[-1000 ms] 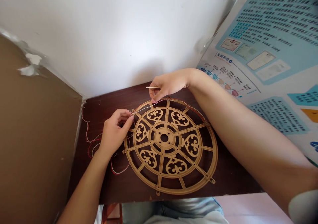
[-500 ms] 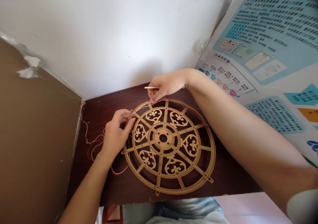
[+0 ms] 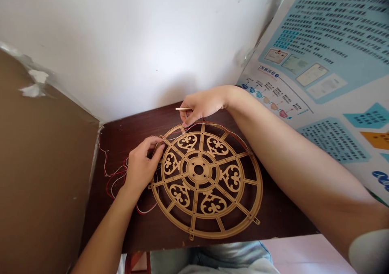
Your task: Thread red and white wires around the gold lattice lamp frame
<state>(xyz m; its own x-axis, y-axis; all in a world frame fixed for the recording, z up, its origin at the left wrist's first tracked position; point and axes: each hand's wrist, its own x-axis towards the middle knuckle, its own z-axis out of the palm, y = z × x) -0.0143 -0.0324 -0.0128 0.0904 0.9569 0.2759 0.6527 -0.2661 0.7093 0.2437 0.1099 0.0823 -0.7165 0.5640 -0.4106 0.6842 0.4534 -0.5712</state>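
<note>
Well, flat on the dark wood surface, a round fretwork wooden wheel: tan, thin and smooth-cut, with eight spokes, heart-shaped scrollwork panels and a central hub around a round hole. No long axis, only small pierced tabs jutting from the rim at the near and right edges. Left hand curled at the wheel's far-left rim, fingertips pressed there; pinching rim or wire, impossible to tell. Right hand at the far rim, pinching a thin wooden stick with its tip pointing left. Thin white wire crossing between both hands. Tangled red and white wires left of the wheel. To the far right, a blue-panelled poster, its heading reading "发展历程".
</note>
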